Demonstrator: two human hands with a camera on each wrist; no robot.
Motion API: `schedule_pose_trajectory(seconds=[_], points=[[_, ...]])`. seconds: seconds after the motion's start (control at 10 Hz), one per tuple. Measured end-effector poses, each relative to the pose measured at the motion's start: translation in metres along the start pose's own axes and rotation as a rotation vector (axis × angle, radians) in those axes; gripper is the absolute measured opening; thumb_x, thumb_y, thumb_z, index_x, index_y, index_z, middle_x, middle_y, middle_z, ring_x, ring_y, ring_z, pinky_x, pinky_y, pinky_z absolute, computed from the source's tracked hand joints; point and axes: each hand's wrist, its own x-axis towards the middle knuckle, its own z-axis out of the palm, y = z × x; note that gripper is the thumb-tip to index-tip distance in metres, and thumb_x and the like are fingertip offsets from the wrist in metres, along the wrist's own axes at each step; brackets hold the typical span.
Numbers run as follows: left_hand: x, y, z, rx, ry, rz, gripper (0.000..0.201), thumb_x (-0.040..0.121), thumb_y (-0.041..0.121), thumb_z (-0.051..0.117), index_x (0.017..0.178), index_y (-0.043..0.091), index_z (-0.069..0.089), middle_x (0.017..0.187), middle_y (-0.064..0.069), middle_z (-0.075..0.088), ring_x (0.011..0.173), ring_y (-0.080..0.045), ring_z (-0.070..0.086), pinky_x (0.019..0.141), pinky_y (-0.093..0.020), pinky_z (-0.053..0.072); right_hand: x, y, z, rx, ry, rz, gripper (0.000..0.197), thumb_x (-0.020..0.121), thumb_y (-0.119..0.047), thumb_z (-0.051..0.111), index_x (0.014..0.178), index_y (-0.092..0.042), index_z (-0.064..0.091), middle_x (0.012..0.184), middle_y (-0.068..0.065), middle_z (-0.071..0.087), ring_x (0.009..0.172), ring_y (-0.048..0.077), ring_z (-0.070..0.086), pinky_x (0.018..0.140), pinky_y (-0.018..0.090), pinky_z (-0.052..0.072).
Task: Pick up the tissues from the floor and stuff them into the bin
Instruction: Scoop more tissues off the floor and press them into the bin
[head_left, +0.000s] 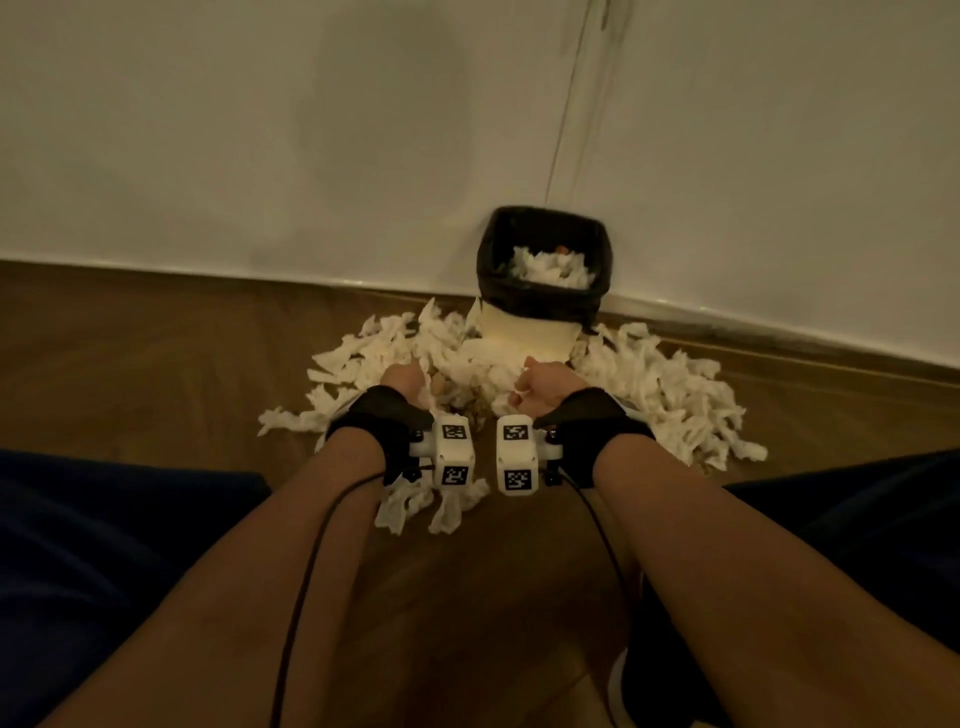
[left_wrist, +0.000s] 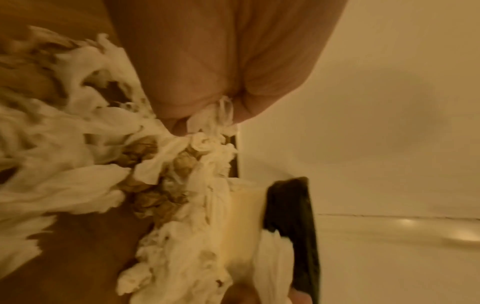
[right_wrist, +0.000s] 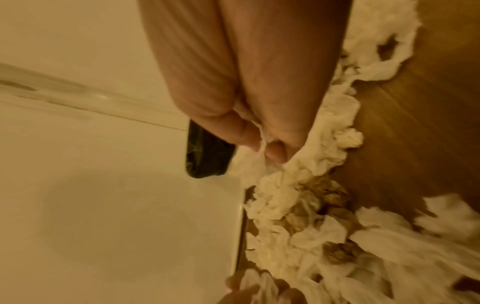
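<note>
A heap of crumpled white tissues (head_left: 670, 384) lies on the wooden floor around a small cream bin (head_left: 530, 332) lined with a black bag (head_left: 540, 304); more tissues fill the bin's top. My left hand (head_left: 402, 382) is closed into a fist over the pile, left of the bin's base, gripping a wad of tissue (left_wrist: 215, 117) that sticks out between the fingers. My right hand (head_left: 540, 387) is likewise curled, just in front of the bin, and its fingers pinch a strip of tissue (right_wrist: 262, 142). Some brownish crumpled scraps (left_wrist: 153, 197) lie among the white ones.
The bin stands against a pale wall (head_left: 260, 130) with a skirting strip (head_left: 156, 262) along the floor. My knees in dark cloth (head_left: 104, 519) frame the scene on both sides. Bare wooden floor (head_left: 130, 364) spreads left of the heap.
</note>
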Motion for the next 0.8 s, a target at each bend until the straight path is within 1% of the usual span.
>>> schedule_pose_trajectory(seconds=[0.1, 0.2, 0.3, 0.4, 0.5, 0.6, 0.7, 0.8], points=[[-0.019, 0.038, 0.012, -0.008, -0.044, 0.14, 0.041, 0.099, 0.006, 0.034, 0.139, -0.003, 0.035, 0.115, -0.016, 0.057, 0.074, -0.021, 0.052, 0.063, -0.023, 0.047, -0.025, -0.039, 0.007, 0.035, -0.062, -0.162, 0.045, 0.097, 0.007, 0.032, 0.141, 0.004, 0.029, 0.148, 0.022, 0.031, 0.134, 0.035, 0.037, 0.1, 0.033, 0.042], [-0.037, 0.073, 0.023, -0.051, -0.06, 0.242, 0.042, 0.096, -0.003, 0.037, 0.138, -0.001, 0.038, 0.082, -0.007, 0.054, 0.063, -0.014, 0.045, 0.061, -0.024, 0.04, -0.055, -0.076, 0.012, 0.107, -0.162, -0.276, 0.044, 0.097, 0.009, 0.03, 0.14, 0.007, 0.03, 0.148, 0.014, 0.033, 0.134, 0.034, 0.036, 0.109, 0.034, 0.035], [-0.05, 0.104, 0.032, -0.119, -0.089, 0.353, 0.041, 0.094, -0.005, 0.041, 0.135, 0.0, 0.043, 0.118, -0.023, 0.058, 0.086, -0.025, 0.055, 0.077, -0.03, 0.045, -0.081, -0.109, 0.018, 0.0, -0.158, -0.419, 0.039, 0.092, 0.011, 0.044, 0.13, 0.011, 0.043, 0.135, 0.024, 0.046, 0.124, 0.036, 0.048, 0.099, 0.035, 0.046], [-0.066, 0.125, 0.036, -0.191, -0.064, 0.424, 0.039, 0.088, -0.009, 0.052, 0.127, -0.003, 0.051, 0.12, -0.022, 0.056, 0.104, -0.033, 0.058, 0.092, -0.038, 0.048, -0.1, -0.139, 0.017, -0.038, -0.144, -0.506, 0.032, 0.09, 0.01, 0.051, 0.121, 0.005, 0.052, 0.102, 0.02, 0.058, 0.091, 0.029, 0.061, 0.081, 0.035, 0.055], [-0.076, 0.15, 0.044, -0.247, -0.092, 0.458, 0.028, 0.085, -0.003, 0.061, 0.111, 0.006, 0.058, 0.097, -0.014, 0.064, 0.079, -0.025, 0.066, 0.07, -0.035, 0.056, -0.111, -0.167, 0.009, -0.155, -0.063, -0.602, 0.03, 0.087, 0.008, 0.057, 0.108, -0.009, 0.045, 0.079, 0.014, 0.056, 0.062, 0.021, 0.058, 0.054, 0.028, 0.052], [-0.078, 0.167, 0.057, -0.14, -0.066, 0.519, 0.015, 0.082, 0.008, 0.069, 0.087, 0.019, 0.061, 0.083, -0.004, 0.066, 0.055, -0.008, 0.067, 0.046, -0.021, 0.05, -0.111, -0.188, -0.004, -0.26, 0.028, -0.696, 0.025, 0.082, 0.002, 0.066, 0.09, -0.014, 0.049, 0.068, 0.011, 0.057, 0.047, 0.014, 0.054, 0.043, 0.023, 0.044], [-0.071, 0.18, 0.066, 0.001, -0.009, 0.616, 0.011, 0.081, 0.013, 0.07, 0.085, 0.02, 0.063, 0.087, -0.006, 0.068, 0.061, -0.006, 0.068, 0.054, -0.022, 0.053, -0.102, -0.2, -0.018, -0.34, 0.075, -0.751, 0.012, 0.081, -0.003, 0.07, 0.091, -0.003, 0.064, 0.061, 0.007, 0.058, 0.042, 0.01, 0.051, 0.041, 0.018, 0.043], [-0.064, 0.189, 0.075, 0.158, 0.04, 0.68, 0.021, 0.084, 0.022, 0.067, 0.104, 0.016, 0.067, 0.094, -0.006, 0.07, 0.085, -0.021, 0.068, 0.082, -0.035, 0.055, -0.085, -0.206, -0.03, -0.36, 0.147, -0.763, 0.021, 0.083, -0.005, 0.068, 0.1, 0.005, 0.067, 0.061, 0.006, 0.059, 0.047, 0.011, 0.052, 0.046, 0.017, 0.047]])
